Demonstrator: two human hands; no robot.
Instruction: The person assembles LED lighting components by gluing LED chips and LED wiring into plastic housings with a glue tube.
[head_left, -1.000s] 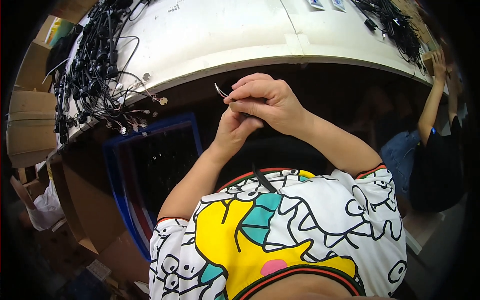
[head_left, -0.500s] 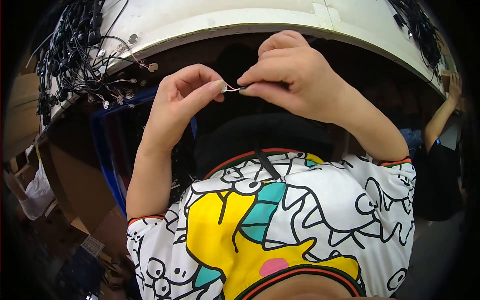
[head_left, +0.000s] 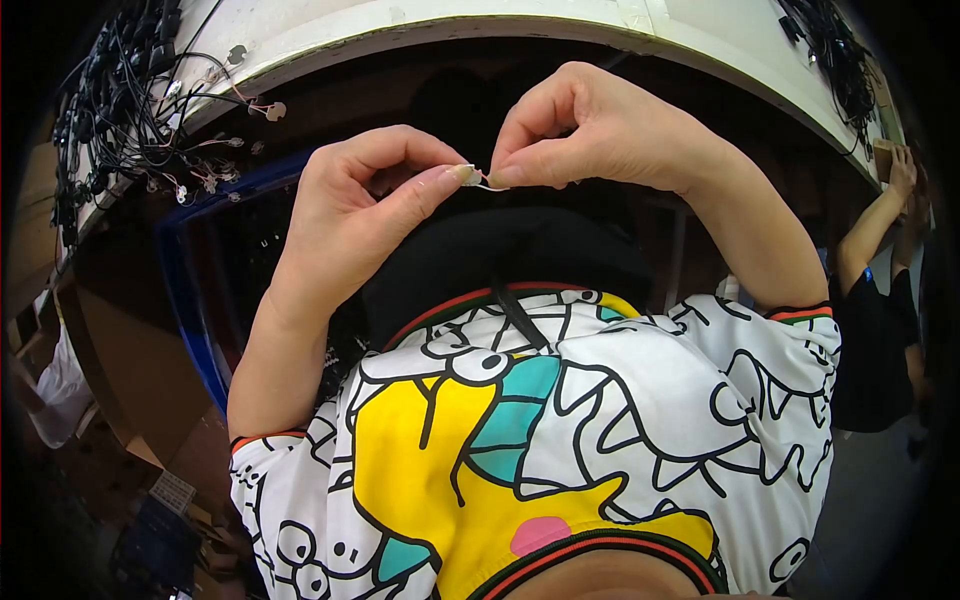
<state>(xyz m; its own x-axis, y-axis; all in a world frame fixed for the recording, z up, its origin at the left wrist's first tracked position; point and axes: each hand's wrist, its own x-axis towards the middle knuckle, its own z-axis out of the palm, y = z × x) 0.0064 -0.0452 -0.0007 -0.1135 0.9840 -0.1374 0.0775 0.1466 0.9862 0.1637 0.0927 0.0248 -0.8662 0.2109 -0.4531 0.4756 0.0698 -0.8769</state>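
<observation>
In front of my chest, just beyond the shirt, my left hand [head_left: 355,205] pinches a small whitish piece [head_left: 474,178] between thumb and forefinger. Short thin wires [head_left: 492,187], one pale and one reddish, run from it toward my right hand [head_left: 595,135]. That hand has its thumb and forefinger closed on the wires, with the fingertips near those of the left. What lies inside the right fingers is hidden. Both hands are held up in the air, short of the white table's edge.
A tangled bundle of black cables [head_left: 120,110] with small metal discs on thin wires hangs over the white table [head_left: 400,22] at the left. More black cables [head_left: 835,75] lie at the right. A blue bin [head_left: 180,290] stands below left. Another person's arm [head_left: 875,220] reaches in at far right.
My fingertips have come closer together, and less wire shows between them. The dark cable end seen at my right fingertips is now out of sight. The whole view has shifted slightly.
</observation>
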